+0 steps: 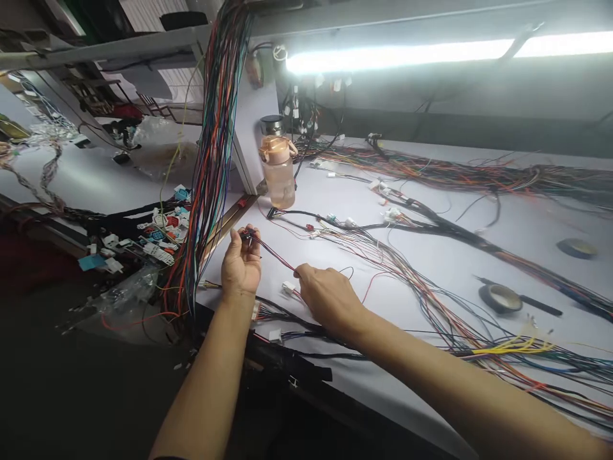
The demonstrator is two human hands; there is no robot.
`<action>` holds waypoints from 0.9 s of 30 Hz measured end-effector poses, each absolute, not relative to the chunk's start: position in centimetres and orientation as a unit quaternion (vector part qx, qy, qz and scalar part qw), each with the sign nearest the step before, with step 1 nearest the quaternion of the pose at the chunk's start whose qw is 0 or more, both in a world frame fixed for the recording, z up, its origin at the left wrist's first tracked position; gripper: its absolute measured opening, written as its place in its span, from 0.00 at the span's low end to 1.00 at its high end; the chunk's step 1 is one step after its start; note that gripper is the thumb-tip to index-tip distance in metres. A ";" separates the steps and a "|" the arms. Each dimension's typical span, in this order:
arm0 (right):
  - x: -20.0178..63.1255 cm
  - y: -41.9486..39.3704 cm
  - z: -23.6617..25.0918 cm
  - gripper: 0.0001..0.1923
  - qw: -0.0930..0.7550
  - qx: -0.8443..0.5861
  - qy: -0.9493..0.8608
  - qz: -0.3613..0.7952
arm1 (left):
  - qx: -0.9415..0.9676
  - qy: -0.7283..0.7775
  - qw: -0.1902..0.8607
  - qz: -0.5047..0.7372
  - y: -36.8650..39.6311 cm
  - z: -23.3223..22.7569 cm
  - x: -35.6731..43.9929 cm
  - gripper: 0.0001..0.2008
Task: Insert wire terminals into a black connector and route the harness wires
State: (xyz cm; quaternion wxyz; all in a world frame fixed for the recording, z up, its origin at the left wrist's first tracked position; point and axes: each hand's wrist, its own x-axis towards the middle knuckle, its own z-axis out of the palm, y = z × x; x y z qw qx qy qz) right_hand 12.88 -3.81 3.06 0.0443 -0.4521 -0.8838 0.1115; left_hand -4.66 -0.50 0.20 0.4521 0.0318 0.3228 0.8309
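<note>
The left hand (242, 262) is raised upright above the bench (479, 249), its fingers pinching one end of a thin wire bundle (272, 252) that runs taut down to the right hand (328, 300), which lies palm-down, fingers closed on the wires beside a white connector (288, 287).

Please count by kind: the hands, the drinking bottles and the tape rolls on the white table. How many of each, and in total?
Hands: 2, left hand and right hand, both pinching thin wires
Bottles: 1, pink bottle
Tape rolls: 2, near roll, far roll
Total: 5
</note>
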 end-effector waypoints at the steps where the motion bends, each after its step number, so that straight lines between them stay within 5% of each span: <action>1: 13.4 -4.0 2.8 0.14 0.045 -0.455 -0.883 0.102 | 0.029 0.327 0.451 0.830 -0.4 0.5 -4.8 0.09; 11: 17.2 -5.5 -1.4 0.12 0.075 -0.457 -0.882 0.093 | -0.020 0.357 0.442 0.823 2.2 1.9 -6.5 0.13; 27: 19.1 -5.7 -1.7 0.10 0.022 -0.478 -0.869 0.125 | -0.082 0.356 0.504 0.783 3.3 -1.0 -8.1 0.14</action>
